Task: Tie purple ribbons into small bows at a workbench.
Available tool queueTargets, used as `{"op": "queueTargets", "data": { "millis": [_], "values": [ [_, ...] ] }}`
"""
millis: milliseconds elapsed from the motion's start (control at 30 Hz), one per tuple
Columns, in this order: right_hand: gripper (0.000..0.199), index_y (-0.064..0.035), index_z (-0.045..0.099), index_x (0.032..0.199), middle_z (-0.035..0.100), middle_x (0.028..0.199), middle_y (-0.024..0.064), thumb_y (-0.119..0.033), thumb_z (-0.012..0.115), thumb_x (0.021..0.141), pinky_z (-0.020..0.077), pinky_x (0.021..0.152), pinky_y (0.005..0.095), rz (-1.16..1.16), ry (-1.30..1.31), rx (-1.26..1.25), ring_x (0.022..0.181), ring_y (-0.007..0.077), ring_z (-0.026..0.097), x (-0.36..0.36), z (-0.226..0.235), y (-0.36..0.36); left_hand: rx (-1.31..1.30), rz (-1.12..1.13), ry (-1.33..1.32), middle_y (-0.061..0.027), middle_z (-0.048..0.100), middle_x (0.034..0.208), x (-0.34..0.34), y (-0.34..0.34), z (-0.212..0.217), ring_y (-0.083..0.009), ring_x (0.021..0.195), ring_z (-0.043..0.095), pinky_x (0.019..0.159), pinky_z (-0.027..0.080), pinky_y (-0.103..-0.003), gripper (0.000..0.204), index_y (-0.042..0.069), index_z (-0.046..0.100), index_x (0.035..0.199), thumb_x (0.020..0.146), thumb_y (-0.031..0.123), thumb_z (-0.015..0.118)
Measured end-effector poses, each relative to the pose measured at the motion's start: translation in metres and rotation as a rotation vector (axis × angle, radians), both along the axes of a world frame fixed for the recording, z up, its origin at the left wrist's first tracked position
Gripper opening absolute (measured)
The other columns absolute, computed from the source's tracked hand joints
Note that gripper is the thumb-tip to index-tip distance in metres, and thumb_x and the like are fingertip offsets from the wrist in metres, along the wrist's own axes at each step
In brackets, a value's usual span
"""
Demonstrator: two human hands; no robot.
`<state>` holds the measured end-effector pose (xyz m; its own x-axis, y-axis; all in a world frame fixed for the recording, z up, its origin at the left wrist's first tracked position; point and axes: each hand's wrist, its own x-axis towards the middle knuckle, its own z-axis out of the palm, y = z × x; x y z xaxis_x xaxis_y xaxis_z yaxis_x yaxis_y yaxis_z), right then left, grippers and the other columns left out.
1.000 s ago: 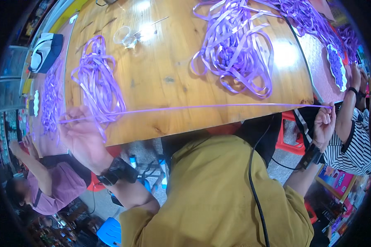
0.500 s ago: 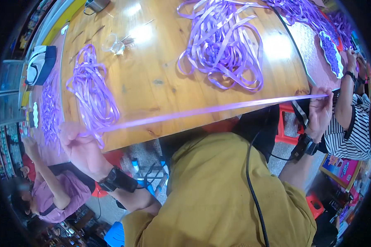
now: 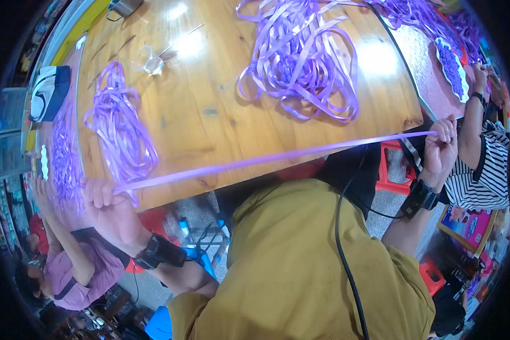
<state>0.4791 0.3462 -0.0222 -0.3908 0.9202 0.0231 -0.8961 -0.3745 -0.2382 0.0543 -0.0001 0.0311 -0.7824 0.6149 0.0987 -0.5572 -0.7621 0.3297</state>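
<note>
A purple ribbon [image 3: 277,157] is stretched taut between my hands along the near edge of the wooden table. At its left end, my left hand [image 3: 110,207] is closed on it with curled fingers. My right hand [image 3: 440,148], also closed, grips the other end beyond the table's right corner. Just past my left hand lies a long looped bundle of purple ribbon [image 3: 122,133]. A larger tangled heap of purple ribbon [image 3: 306,62] rests farther back, right of the middle.
A clear cup [image 3: 153,65] and a metal mug [image 3: 124,7] stand on the table [image 3: 195,107]. At right, a white scalloped tray [image 3: 464,93] holds small purple pieces. One person [image 3: 82,266] works at left, another [image 3: 484,164] at right. Red stools [image 3: 392,167] stand below the table.
My right fingers have curled from a looser, more open pose into a closed grip. The ribbon remains stretched between my hands. The whole view has shifted slightly.
</note>
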Motion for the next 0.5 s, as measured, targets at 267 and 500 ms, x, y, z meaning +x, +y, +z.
{"op": "queueTargets", "data": {
  "millis": [267,500],
  "values": [
    [0.019,0.0046,0.051,0.096,0.056,0.082,0.0089,-0.012,0.048,0.088,0.047,0.075,0.0255,-0.415,-0.455,-0.016,0.082,0.017,0.054,0.001,0.004,-0.006,-0.045,0.03,-0.022,-0.0022,0.034,0.071,0.0,0.001,-0.018,-0.0126,0.063,0.036,0.06,0.033,-0.027,0.007,0.001,0.041,0.091,0.088,0.006,0.037],
    [0.018,0.0039,0.049,0.096,0.054,0.074,0.0078,-0.012,0.047,0.088,0.0455,0.071,0.0277,-0.274,-0.229,-0.059,0.069,0.015,0.053,0.009,-0.002,-0.001,-0.071,0.015,0.002,-0.0022,0.034,0.071,0.002,0.0,-0.017,-0.0126,0.062,0.035,0.059,0.032,-0.027,0.007,0.0,0.04,0.092,0.088,0.005,0.037]
  ]
}}
